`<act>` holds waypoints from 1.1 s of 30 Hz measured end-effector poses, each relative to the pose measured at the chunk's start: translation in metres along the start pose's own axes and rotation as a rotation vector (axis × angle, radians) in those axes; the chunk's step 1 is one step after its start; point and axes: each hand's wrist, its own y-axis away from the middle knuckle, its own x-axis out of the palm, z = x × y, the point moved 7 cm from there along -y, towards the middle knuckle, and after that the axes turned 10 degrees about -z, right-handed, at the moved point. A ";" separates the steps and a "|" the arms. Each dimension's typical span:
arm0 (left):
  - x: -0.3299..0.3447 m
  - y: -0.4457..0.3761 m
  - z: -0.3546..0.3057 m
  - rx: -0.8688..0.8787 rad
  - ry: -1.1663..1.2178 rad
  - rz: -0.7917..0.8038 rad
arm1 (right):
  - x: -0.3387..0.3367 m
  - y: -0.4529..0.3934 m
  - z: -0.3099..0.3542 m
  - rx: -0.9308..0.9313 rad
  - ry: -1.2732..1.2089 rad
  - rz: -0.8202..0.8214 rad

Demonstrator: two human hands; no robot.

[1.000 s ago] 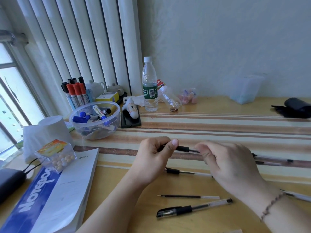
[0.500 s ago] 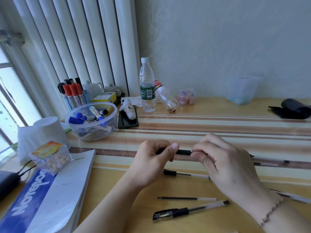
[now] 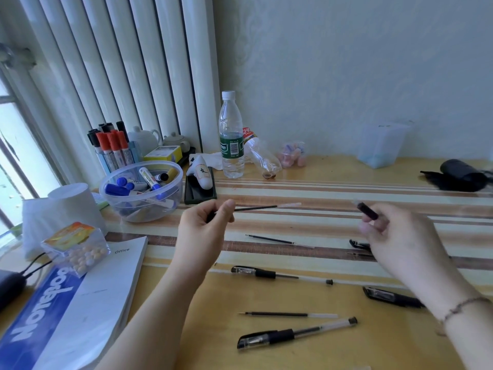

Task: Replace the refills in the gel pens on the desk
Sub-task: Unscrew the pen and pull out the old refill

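My left hand (image 3: 204,231) pinches the tip end of a thin black refill (image 3: 262,207) that sticks out to the right, above the desk. My right hand (image 3: 394,236) is held apart from it and grips the pen barrel (image 3: 367,211) by its dark grip end. On the desk between and below the hands lie two loose refills (image 3: 269,239) (image 3: 288,314), a capped gel pen (image 3: 296,333) near the front, another gel pen (image 3: 277,275) in the middle, and a black pen (image 3: 392,297) partly under my right forearm.
A clear bowl of markers (image 3: 141,190), a marker cup (image 3: 112,148), a water bottle (image 3: 231,137) and an empty bottle on its side stand at the back. A notebook (image 3: 66,303) and candy box (image 3: 76,245) lie left. A black pouch (image 3: 461,177) sits far right.
The hands were together on one pen. They have pulled apart: the left now holds the bare refill, the right has moved right with the barrel.
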 end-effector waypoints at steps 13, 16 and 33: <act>0.028 0.018 -0.005 0.118 -0.062 0.168 | 0.029 0.022 0.044 -0.262 -0.094 0.223; 0.015 0.006 0.001 0.080 -0.082 0.058 | 0.029 0.020 0.046 -0.282 0.017 0.191; 0.014 0.003 0.021 -0.253 0.103 0.061 | 0.066 0.019 0.036 -0.255 0.339 0.258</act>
